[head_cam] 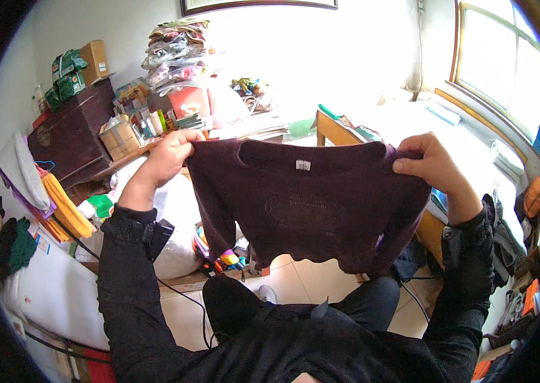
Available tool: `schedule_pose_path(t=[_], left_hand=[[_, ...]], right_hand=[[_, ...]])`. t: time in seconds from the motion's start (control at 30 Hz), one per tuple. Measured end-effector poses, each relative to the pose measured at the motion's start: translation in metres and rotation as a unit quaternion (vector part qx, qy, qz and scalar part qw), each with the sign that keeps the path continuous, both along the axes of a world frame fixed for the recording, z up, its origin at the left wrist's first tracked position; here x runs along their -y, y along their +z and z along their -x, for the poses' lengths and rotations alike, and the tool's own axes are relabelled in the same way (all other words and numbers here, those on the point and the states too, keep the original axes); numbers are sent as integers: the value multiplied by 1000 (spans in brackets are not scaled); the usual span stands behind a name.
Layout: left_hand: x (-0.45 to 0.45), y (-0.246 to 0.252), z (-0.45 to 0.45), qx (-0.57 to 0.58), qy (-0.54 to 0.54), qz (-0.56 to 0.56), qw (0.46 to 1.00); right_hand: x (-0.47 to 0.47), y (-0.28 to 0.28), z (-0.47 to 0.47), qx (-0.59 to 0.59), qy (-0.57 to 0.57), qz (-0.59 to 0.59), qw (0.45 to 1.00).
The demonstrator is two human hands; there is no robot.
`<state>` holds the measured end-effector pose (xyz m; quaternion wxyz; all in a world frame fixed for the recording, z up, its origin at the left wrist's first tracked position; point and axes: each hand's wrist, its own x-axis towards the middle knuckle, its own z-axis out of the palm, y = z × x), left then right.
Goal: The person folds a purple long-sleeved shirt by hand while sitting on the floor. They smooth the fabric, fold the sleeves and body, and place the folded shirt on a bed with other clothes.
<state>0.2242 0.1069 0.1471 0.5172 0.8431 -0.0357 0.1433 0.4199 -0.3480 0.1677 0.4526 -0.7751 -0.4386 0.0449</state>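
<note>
A dark maroon knitted sweater hangs spread out in front of me, held up by both shoulders. My left hand pinches its left shoulder, and my right hand grips the opposite one, thumb towards me. A small white label shows inside the wide neckline. The sleeves droop at either side, and the lower edge falls in waves above my knees. Behind the cloth, part of the floor and the things on it are hidden.
A tall stack of bagged clothes stands by the wall, near a cardboard box and bottles. A dark cabinet is at the left, with a yellow towel on a rack. A wooden-framed bed lies at the right under the window. Black cables cross the tiled floor.
</note>
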Motion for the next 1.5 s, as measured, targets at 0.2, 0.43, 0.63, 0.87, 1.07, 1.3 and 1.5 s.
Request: schedule_pose_path(t=[0.2, 0.43, 0.63, 0.87, 1.07, 1.3, 1.5], left_hand=[[20, -17, 19, -16, -45, 97, 994], [30, -11, 31, -62, -32, 9, 998], [34, -13, 20, -23, -14, 35, 999], [24, -13, 17, -20, -29, 37, 999], [21, -10, 16, -22, 13, -25, 999], [30, -6, 15, -101, 147, -38, 983], [25, -22, -1, -54, 128, 68, 988]], right_hand=[[31, -1, 4, 24, 15, 174, 984], [39, -43, -16, 63, -19, 188, 980], [31, -67, -16, -121, -133, 54, 982], [29, -74, -12, -161, -89, -119, 976], [36, -69, -9, -87, -26, -122, 988], [29, -56, -10, -63, -44, -124, 989], [21, -48, -25, -7, -30, -71, 997]])
